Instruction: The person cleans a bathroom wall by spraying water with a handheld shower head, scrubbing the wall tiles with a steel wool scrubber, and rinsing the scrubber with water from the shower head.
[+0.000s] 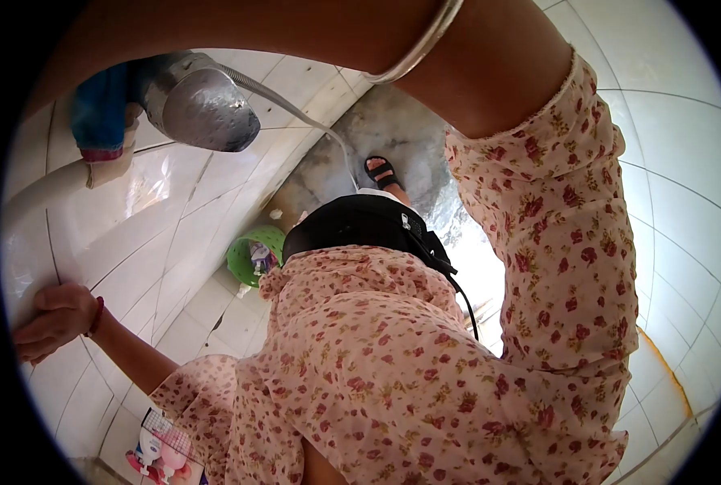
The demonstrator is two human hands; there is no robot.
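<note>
My left hand (pixel 57 323), with a red band at its wrist, is at the far left against a white tiled surface (pixel 126 242). Its fingers are curled together, and anything inside them is hidden. My right arm, wearing a silver bangle, crosses the top of the view toward the left; its hand cannot be seen. Below that arm is a shiny, rounded silver fixture (pixel 211 109). Blue cloth (pixel 99 113) hangs beside it.
A grey hose (pixel 296 109) runs down toward the stained floor (pixel 405 121). A green basket (pixel 255 255) with small items stands by the wall. At lower left, a wire rack (pixel 166 436) holds pink and white bottles. A sandalled foot (pixel 383 171) shows beyond a black waist bag (pixel 360 225).
</note>
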